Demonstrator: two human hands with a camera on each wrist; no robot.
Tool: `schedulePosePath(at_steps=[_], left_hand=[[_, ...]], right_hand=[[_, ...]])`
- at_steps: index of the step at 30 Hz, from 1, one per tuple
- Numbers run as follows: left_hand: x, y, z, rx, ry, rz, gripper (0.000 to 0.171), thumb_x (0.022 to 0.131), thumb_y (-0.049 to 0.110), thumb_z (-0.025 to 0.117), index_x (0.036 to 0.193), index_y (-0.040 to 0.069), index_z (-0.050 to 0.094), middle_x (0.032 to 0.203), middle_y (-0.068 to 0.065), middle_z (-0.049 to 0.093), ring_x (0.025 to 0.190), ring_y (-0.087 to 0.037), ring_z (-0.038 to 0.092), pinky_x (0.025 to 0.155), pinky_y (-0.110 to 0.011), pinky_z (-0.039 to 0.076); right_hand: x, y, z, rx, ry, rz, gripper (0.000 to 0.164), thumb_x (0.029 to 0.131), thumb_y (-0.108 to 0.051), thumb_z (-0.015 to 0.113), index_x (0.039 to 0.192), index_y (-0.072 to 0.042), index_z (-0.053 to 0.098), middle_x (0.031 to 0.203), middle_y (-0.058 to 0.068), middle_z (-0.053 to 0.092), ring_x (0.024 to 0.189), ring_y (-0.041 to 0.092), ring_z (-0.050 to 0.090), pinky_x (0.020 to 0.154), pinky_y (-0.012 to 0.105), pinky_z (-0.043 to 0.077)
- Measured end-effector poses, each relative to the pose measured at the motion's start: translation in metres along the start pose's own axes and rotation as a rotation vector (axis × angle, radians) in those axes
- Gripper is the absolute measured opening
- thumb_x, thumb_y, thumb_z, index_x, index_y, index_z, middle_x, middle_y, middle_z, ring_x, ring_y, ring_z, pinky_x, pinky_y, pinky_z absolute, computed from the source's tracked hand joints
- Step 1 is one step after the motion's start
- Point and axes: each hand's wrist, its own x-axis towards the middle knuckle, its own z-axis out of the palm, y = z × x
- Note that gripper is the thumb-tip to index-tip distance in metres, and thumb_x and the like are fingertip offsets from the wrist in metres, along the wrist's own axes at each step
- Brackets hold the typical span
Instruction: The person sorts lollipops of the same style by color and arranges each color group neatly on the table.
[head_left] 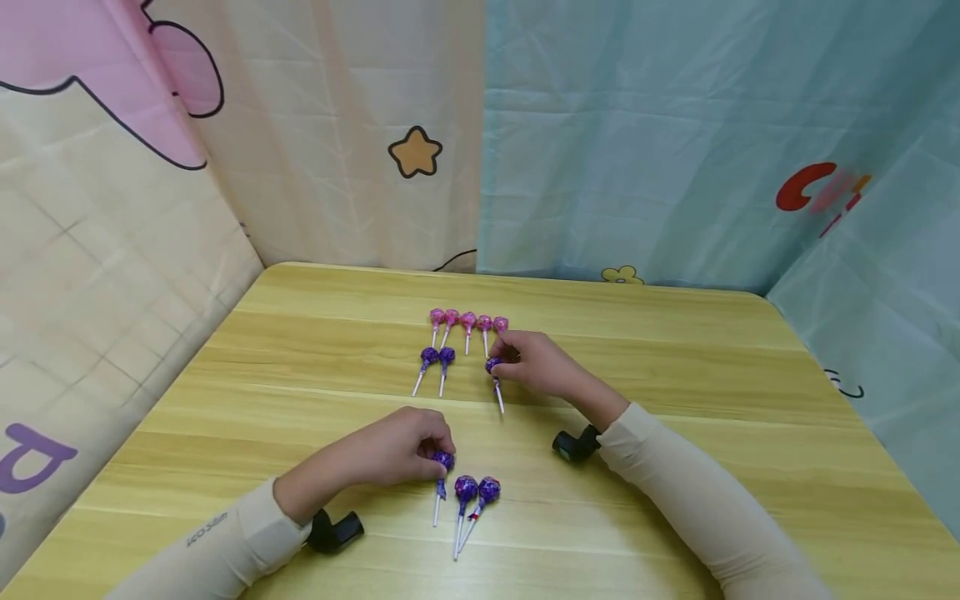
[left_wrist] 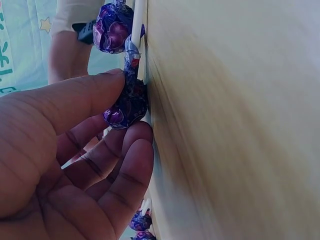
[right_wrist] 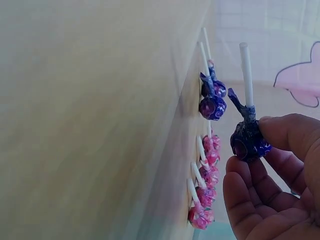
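Note:
My left hand (head_left: 393,448) pinches a purple-wrapped lollipop (head_left: 444,460) by its candy head, its white stick pointing toward me. In the left wrist view the thumb lies along the wrapper of this lollipop (left_wrist: 125,110), fingertips at its other side, close over the table. Farther off, my right hand (head_left: 542,364) holds another purple lollipop (head_left: 492,367) between thumb and fingers. The right wrist view shows that lollipop (right_wrist: 250,140) lifted off the wood. Two purple lollipops (head_left: 447,357) lie side by side to its left. Two more purple lollipops (head_left: 466,490) lie beside my left hand, sticks crossing.
Several pink lollipops (head_left: 468,321) form a row behind the purple ones, sticks toward me. The right fingers overlap the rightmost one in the head view. The wooden table (head_left: 675,358) ends at patterned curtains (head_left: 675,142). Black wrist cameras (head_left: 576,446) sit under both wrists.

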Motion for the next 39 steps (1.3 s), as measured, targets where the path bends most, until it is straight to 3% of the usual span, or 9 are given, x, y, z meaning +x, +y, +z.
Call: schedulePosePath(at_steps=[9,19,39], left_hand=[[0.001,0.000,-0.001,0.001,-0.007,-0.006,0.010,0.087,0.008,0.076,0.090,0.016,0.070,0.086,0.009,0.059,0.076,-0.005,0.055,0.069,-0.025,0.050],[0.001,0.000,0.000,0.002,-0.006,-0.005,0.010,0.087,0.008,0.075,0.090,0.016,0.070,0.087,0.009,0.059,0.076,-0.004,0.055,0.068,-0.024,0.050],[0.000,-0.002,0.000,0.021,-0.007,0.007,0.010,0.087,0.009,0.075,0.091,0.016,0.070,0.087,0.010,0.059,0.076,-0.004,0.055,0.069,-0.024,0.049]], right_hand=[[0.025,0.001,0.010,-0.036,0.039,0.061,0.010,0.091,-0.015,0.073,0.098,-0.011,0.066,0.090,0.001,0.062,0.082,0.019,0.053,0.072,0.031,0.046],[0.045,-0.005,0.021,-0.117,0.062,-0.026,0.010,0.089,-0.012,0.074,0.094,-0.010,0.065,0.086,-0.001,0.064,0.081,0.016,0.054,0.075,0.030,0.046],[0.055,-0.005,0.034,-0.135,0.050,-0.002,0.010,0.089,-0.011,0.075,0.090,-0.010,0.065,0.084,-0.001,0.064,0.079,0.015,0.057,0.074,0.028,0.048]])
